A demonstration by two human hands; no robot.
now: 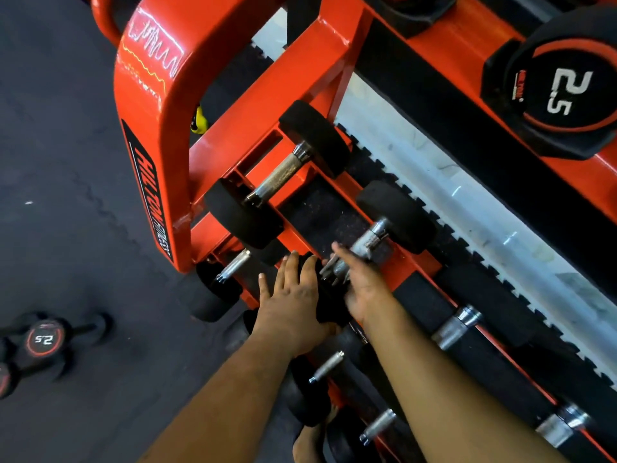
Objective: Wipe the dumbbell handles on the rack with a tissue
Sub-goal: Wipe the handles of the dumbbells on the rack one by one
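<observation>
L hand (293, 305) lay flat, fingers straight, on dumbbell head (329, 309); R hand (362, 285) curled round its handle (362, 250). Tissue not visible.

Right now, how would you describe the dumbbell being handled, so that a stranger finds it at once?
Start at the orange rack and its end post. On the tier beside that post, skip the first dumbbell and take the second dumbbell. Only this one has the right hand on its knurled steel handle and the left hand lying on its near black head.
</observation>
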